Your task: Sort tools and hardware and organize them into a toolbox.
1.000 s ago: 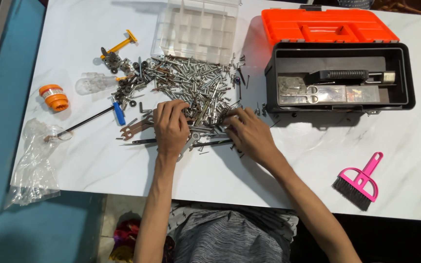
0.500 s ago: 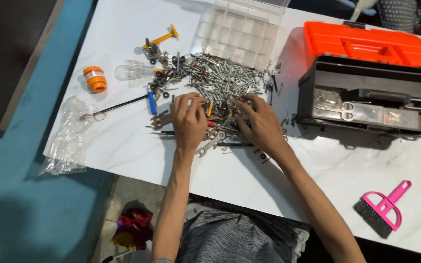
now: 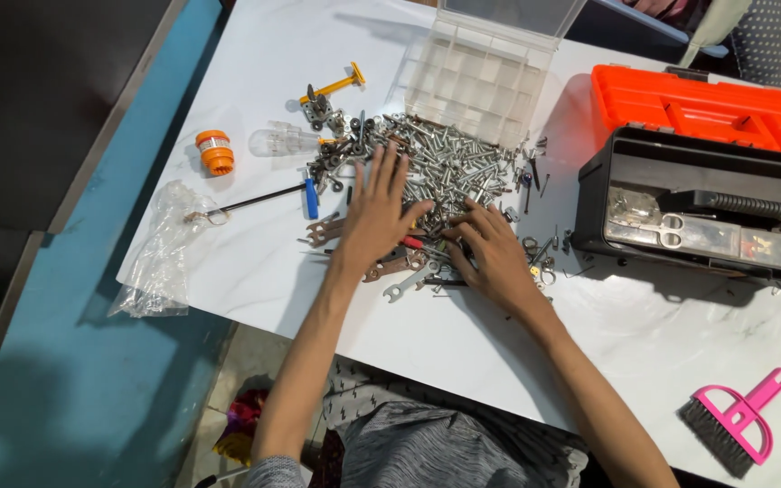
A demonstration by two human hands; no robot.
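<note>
Centrally, a heap of screws (image 3: 449, 167), grey steel mixed with rusty brown, spiky and loose, spreads over the white marbled surface (image 3: 255, 54). Left hand (image 3: 377, 212) lies flat on the heap's near-left edge, fingers spread wide, palm down, gripping nothing. Right hand (image 3: 499, 253) rests on the heap's near-right edge, fingers splayed and slightly curled onto the metal; nothing visibly held. Flat open-ended wrenches (image 3: 399, 271), dull silver and brownish, lie just nearer than the heap, partly under both hands. Beyond the heap: a clear plastic organizer box (image 3: 481, 77) with a grid of small square compartments, lid up. Left of the heap: a slim black-shafted screwdriver with a blue grip (image 3: 268, 197), a clear bulbous handle (image 3: 286, 142), a ribbed orange cylinder (image 3: 216, 152), and farther left a crumpled clear plastic bag (image 3: 160, 258). Right of the heap: a black toolbox (image 3: 707, 212), rectangular, with an orange lid (image 3: 702, 99) open behind it, scissors in its tray. Far right and nearer than the heap, a pink hand brush (image 3: 734, 423) with dark bristles.
</note>
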